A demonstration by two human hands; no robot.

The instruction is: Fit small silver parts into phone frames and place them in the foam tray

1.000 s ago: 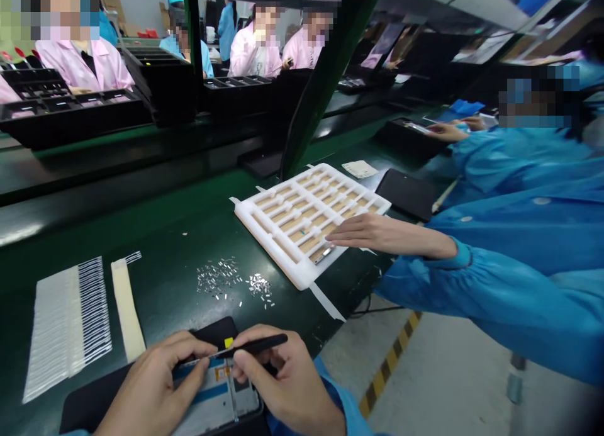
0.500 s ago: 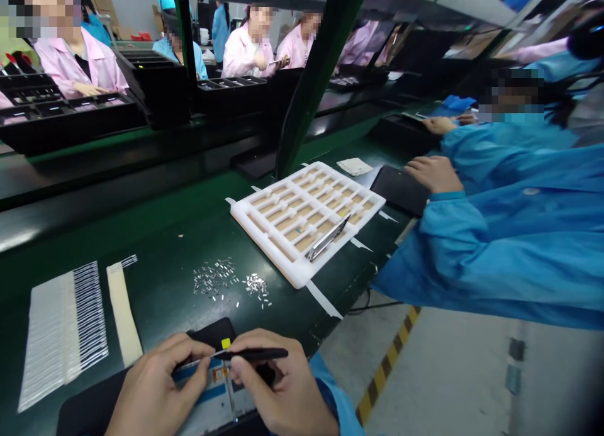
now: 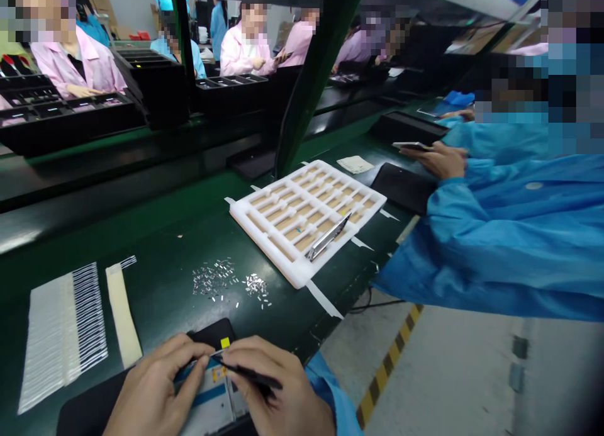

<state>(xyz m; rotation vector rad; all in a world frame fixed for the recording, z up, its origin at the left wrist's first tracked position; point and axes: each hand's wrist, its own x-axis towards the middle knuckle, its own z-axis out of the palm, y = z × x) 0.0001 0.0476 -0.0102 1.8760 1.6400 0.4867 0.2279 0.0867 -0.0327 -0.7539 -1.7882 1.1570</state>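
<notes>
At the bottom of the head view, an opened electronic device point(image 3: 214, 414) with silver and blue parts and an orange flex piece lies between my hands. My right hand point(image 3: 283, 392) holds black tweezers point(image 3: 255, 376), their tips close to my left fingertips. On the device's left side, my left hand point(image 3: 155, 385) pinches thumb and forefinger together; what is between them is too small to make out. A yellow tab point(image 3: 225, 343) stands out just beyond the fingertips. Under the device is a black pad point(image 3: 87, 401), and my hands hide much of the device.
Small silver pieces point(image 3: 214, 279) lie scattered on the green table. White strips point(image 3: 51, 335) and a cream strip point(image 3: 123, 316) are at left. A white slotted tray point(image 3: 302, 275) holds one upright metal frame point(image 3: 328, 238). At right, a co-worker's hand point(image 3: 446, 159) holds a flat device.
The tweezers in my right hand have tilted, their rear end now lower. My left hand stays nearly in place. The co-worker at right now holds a flat device.
</notes>
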